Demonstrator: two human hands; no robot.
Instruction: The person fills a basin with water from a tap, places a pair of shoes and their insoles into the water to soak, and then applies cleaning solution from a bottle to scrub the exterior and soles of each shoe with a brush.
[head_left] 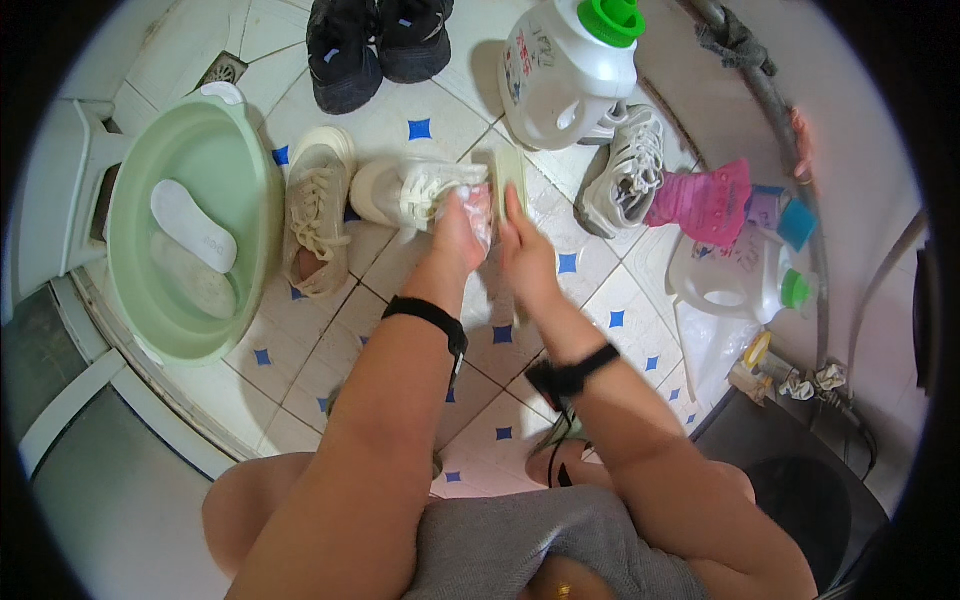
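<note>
A cream lace-up sneaker (385, 190) lies on its side length across the tiles in front of me, toe to the left. My left hand (458, 235) is closed on its heel end, where white suds and a pinkish patch show. In my right hand (528, 258) is a pale, long scrubbing brush (511, 172), held upright just beside the heel; its bristles are not clear. A matching sneaker (318, 215) with tied laces rests to the left of the held one.
At left stands a green basin (268, 225) with water and two white insoles (193, 225). Black shoes (343, 60), a white jug with green cap (565, 75), white sneakers (625, 175), a pink packet (705, 203) and another jug (735, 275) stand far and right.
</note>
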